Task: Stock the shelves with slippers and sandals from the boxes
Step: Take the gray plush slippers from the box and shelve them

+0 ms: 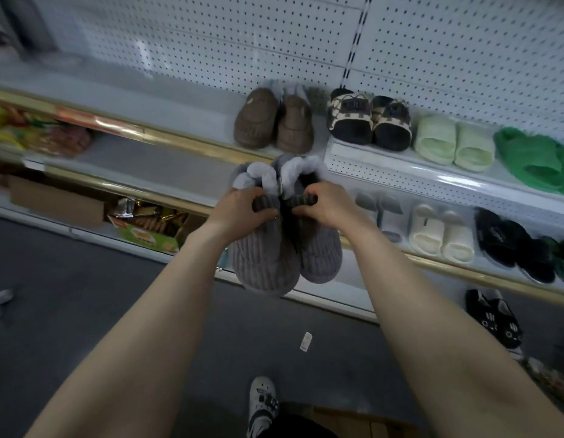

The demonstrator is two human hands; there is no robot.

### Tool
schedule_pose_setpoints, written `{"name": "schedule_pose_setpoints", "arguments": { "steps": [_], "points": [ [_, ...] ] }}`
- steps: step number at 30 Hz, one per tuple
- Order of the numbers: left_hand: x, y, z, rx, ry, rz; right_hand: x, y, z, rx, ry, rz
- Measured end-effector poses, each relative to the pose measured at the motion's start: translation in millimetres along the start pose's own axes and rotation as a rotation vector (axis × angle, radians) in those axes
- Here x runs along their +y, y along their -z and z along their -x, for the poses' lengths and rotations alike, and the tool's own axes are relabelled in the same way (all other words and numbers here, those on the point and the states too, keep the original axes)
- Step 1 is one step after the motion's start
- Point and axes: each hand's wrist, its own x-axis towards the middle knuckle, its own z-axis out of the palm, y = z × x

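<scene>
Left hand [239, 210], right hand [324, 205] each grip grey corduroy slippers [283, 248] by collar; pair apparently tagged together, could snag shelf [185, 172] edge.

We count two grey corduroy slippers [264, 257] out front, then two brown slippers [257, 121], two checked sandals [350, 121] and two pale green slides [435, 139] along the upper row. Lower down we get two cream slides [426, 230], two black fuzzy slippers [501, 238], and perhaps two grey slides [389, 210], though they're too blurred to swear by.
</scene>
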Motion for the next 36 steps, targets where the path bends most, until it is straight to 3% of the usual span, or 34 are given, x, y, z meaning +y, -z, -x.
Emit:
{"name": "schedule_pose_setpoints", "arguments": {
  "steps": [7,20,28,36],
  "points": [
    [-30.2,35.7,-50.4,0.077,0.038,-0.004,-37.3,11.6,-73.3,-0.092,0.071,0.044],
    [-142.9,127.8,-145.3,0.122,0.016,-0.084,-138.2,-16.5,-202.0,-0.057,0.073,-0.008],
    [-231.6,212.1,-215.3,0.097,-0.083,-0.132,-219.2,-46.4,-294.7,0.032,0.014,-0.063],
    [-267.6,240.2,-300.4,0.079,-0.217,-0.199,-237.2,-45.4,-373.0,0.072,-0.075,-0.078]
  ]
}}
